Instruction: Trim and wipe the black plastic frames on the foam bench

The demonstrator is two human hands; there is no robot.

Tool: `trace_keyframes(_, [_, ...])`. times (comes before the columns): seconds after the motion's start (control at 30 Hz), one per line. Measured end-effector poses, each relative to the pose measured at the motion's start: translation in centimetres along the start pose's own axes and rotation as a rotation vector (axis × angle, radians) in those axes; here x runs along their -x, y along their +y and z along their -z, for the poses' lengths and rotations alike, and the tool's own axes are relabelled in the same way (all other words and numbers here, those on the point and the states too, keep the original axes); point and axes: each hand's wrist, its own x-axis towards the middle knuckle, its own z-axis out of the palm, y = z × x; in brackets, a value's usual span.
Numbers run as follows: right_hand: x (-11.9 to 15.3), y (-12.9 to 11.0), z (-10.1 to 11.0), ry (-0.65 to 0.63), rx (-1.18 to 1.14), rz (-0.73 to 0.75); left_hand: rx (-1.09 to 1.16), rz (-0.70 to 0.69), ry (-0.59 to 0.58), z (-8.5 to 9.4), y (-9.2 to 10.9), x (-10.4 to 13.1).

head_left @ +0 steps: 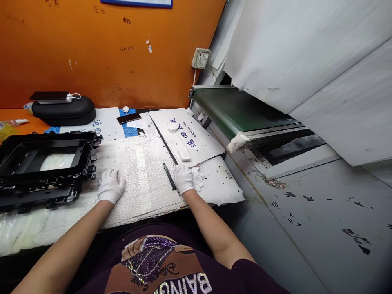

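My left hand, in a white glove, rests on the white foam-covered table, just right of a stack of black plastic frames. Its fingers look curled, and whether they hold anything is hidden. Farther right, my right hand, also gloved in white, lies beside a thin black strip tool. A crumpled white cloth is at its right side. A white block lies just beyond its fingertips. The right fingers point forward and down, and anything under them is hidden.
A white board with blue writing lies at the back right. Behind it is a green conveyor belt. A phone and a black case sit near the orange wall. A power socket hangs there.
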Motion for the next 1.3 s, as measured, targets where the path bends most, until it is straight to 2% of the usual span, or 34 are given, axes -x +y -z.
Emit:
trace_keyframes(0.2, [2.1,-0.1,-0.4,-0.036,-0.037,-0.026,0.001,0.019,-0.048,0.2,0.1,0.1])
trace_keyframes(0.43, [1.6,-0.2,0.1,-0.117,-0.098,0.013,-0.009,0.02,-0.051,0.4,0.1,0.1])
trace_keyframes(0.7, [1.5,-0.1,-0.2,-0.083,-0.089,0.015,-0.001,0.01,-0.011,-0.2,-0.3,-0.2])
trace_keyframes(1.3, [1.4,-0.3,0.3,-0.098,-0.092,0.003,0.018,0.006,-0.018,0.0,-0.2,-0.1])
